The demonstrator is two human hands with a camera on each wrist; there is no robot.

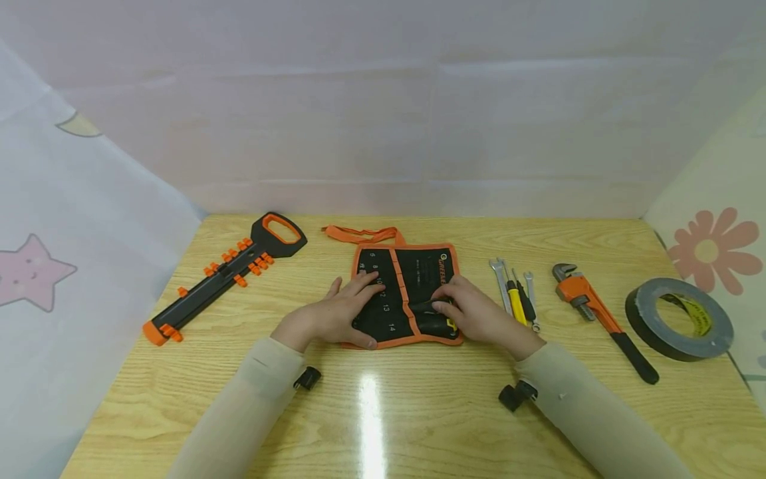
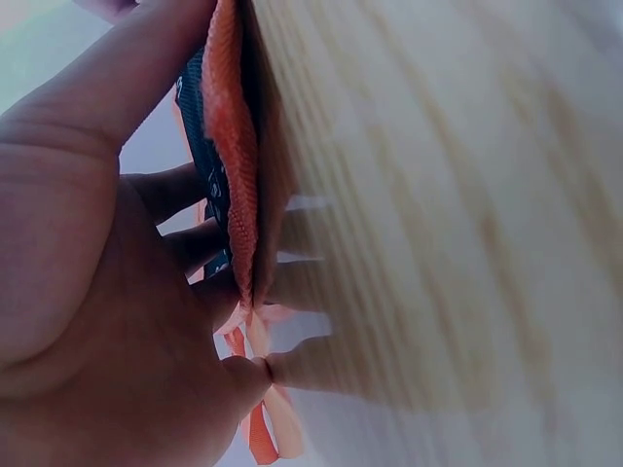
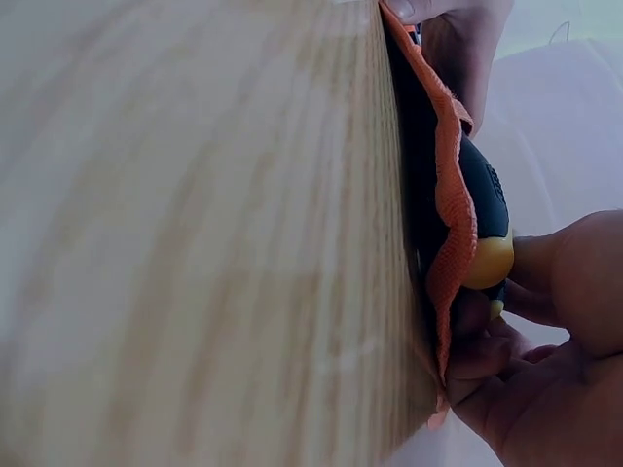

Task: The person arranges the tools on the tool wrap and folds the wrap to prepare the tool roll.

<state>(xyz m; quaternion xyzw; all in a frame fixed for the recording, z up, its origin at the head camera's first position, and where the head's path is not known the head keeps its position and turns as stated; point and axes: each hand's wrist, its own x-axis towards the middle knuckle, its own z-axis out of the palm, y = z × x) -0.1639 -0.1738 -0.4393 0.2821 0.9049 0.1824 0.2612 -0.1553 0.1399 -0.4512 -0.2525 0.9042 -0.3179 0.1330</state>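
Note:
A black tool pouch (image 1: 385,313) with orange trim lies spread on the table, its left side printed with size numbers. My left hand (image 1: 338,313) rests on that side with fingers spread, the thumb along the front edge. In the left wrist view, the orange edge (image 2: 234,146) runs beside the thumb. Pliers (image 1: 433,324) with black and yellow handles lie at the pouch's right side, their heads hidden. My right hand (image 1: 475,313) holds them with bent fingers. Its thumb touches near a yellow handle end (image 3: 490,261) in the right wrist view, with other fingers at the pouch edge.
Right of the pouch lie a wrench (image 1: 501,283), a yellow screwdriver (image 1: 516,303), a black screwdriver (image 1: 526,303) and a smaller wrench (image 1: 530,293). Farther right are an orange pipe wrench (image 1: 589,306) and a tape roll (image 1: 646,322). A black-and-orange rack (image 1: 215,283) lies left.

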